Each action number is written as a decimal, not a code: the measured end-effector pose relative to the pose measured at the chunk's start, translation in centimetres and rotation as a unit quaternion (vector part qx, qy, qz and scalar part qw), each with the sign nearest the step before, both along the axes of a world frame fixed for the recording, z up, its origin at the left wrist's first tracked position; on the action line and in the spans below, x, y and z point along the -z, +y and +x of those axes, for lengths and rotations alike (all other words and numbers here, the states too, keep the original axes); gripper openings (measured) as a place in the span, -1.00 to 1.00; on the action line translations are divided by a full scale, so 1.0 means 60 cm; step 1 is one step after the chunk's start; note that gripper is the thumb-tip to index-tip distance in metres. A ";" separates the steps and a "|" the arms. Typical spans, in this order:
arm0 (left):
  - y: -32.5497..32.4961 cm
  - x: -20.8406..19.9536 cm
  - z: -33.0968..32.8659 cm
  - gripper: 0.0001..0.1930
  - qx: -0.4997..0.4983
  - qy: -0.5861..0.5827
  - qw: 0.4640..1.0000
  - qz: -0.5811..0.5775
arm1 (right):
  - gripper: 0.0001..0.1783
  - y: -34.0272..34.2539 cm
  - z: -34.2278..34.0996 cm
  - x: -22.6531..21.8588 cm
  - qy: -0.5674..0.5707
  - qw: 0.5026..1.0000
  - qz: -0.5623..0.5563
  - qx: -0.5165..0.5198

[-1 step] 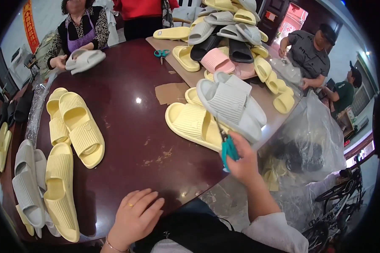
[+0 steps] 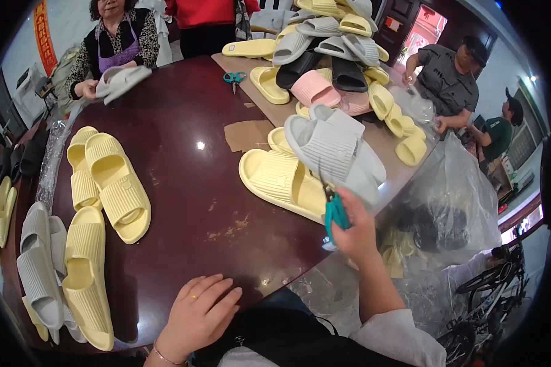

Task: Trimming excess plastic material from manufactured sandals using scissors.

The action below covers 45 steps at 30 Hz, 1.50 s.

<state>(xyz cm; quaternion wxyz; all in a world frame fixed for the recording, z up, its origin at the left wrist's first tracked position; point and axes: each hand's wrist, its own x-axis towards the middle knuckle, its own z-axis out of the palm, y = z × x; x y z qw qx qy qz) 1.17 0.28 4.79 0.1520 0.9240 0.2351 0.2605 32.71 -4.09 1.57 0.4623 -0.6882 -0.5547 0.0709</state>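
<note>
My right hand [image 2: 357,231] is wrapped round the teal handles of a pair of scissors [image 2: 335,213], blades pointing away from me. The blades overlap the edge of a grey ribbed slipper [image 2: 323,142]; I cannot tell if they touch it. That grey pair rests partly on a yellow slipper [image 2: 272,174] with a second yellow one behind. My left hand [image 2: 203,309], with a ring and a bracelet, lies at the table's near edge, fingers stretched out and holding nothing. Yellow slippers [image 2: 116,186] and a grey slipper [image 2: 38,269] lie on the left side.
A heap of yellow, grey, black and pink slippers [image 2: 315,88] covers the far right of the dark table [image 2: 190,159]. Other scissors [image 2: 234,77] lie beyond a cardboard piece [image 2: 248,135]. A co-worker holds a grey slipper [image 2: 121,82]. A clear plastic bag [image 2: 447,196] stands at right.
My right hand and the scissors have shifted slightly to the right. The far-left co-worker's grey slipper has moved a little and looks blurred. My left hand has stayed in place.
</note>
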 end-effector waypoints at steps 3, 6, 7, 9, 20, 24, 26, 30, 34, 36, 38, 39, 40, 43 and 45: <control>0.009 0.007 0.014 -0.68 0.038 0.022 0.999 -0.008 | -0.41 0.016 0.024 -0.009 -0.095 0.988 0.052 0.110; 0.017 0.013 0.025 -0.67 0.052 0.039 0.998 -0.022 | -0.43 0.052 0.074 0.003 -0.031 0.986 0.094 0.136; 0.019 0.011 0.035 -0.68 0.066 0.038 0.997 -0.029 | -0.44 0.062 0.083 0.004 0.002 0.982 0.114 0.148; 0.027 0.009 0.052 -0.68 0.091 0.036 0.994 -0.038 | -0.44 0.085 0.090 -0.009 0.061 0.984 0.094 0.135; 0.060 0.082 0.032 -0.35 0.029 -0.276 0.873 -0.401 | -0.33 0.089 -0.119 -0.042 0.110 0.972 0.198 -0.059; 0.062 0.080 0.036 -0.22 0.030 -0.454 0.729 -0.511 | -0.30 0.060 -0.202 -0.010 0.166 0.962 0.099 -0.192; 0.070 0.084 0.026 -0.18 0.022 -0.508 0.674 -0.536 | -0.30 0.060 -0.222 -0.010 0.186 0.950 0.038 -0.250; 0.100 0.085 0.006 -0.25 -0.109 -0.568 0.639 -0.508 | -0.32 0.066 -0.228 -0.014 0.152 0.920 -0.021 -0.360; 0.113 0.075 -0.013 -0.29 -0.257 -0.570 0.618 -0.476 | -0.38 0.073 -0.179 -0.011 0.153 0.966 0.035 -0.203; 0.119 0.088 -0.016 -0.32 -0.325 -0.500 0.778 -0.199 | -0.39 0.075 -0.135 -0.001 0.063 0.988 0.086 -0.109; 0.118 0.083 -0.017 -0.34 -0.340 -0.447 0.826 -0.045 | -0.41 0.068 -0.097 -0.003 0.012 0.993 0.104 -0.063; 0.107 0.073 -0.016 -0.35 -0.278 -0.351 0.894 0.034 | -0.44 0.067 -0.082 -0.009 -0.038 0.992 0.123 -0.010; 0.098 0.064 -0.017 -0.36 -0.212 -0.244 0.939 0.115 | -0.44 0.068 -0.075 -0.013 -0.040 0.991 0.129 -0.009; 0.086 0.034 0.028 -0.45 -0.078 -0.199 0.974 0.072 | -0.49 0.069 -0.060 -0.032 -0.158 0.984 0.017 0.077; 0.079 0.022 0.056 -0.51 -0.064 -0.095 0.993 0.029 | -0.49 0.070 -0.054 -0.032 -0.165 0.982 -0.016 0.087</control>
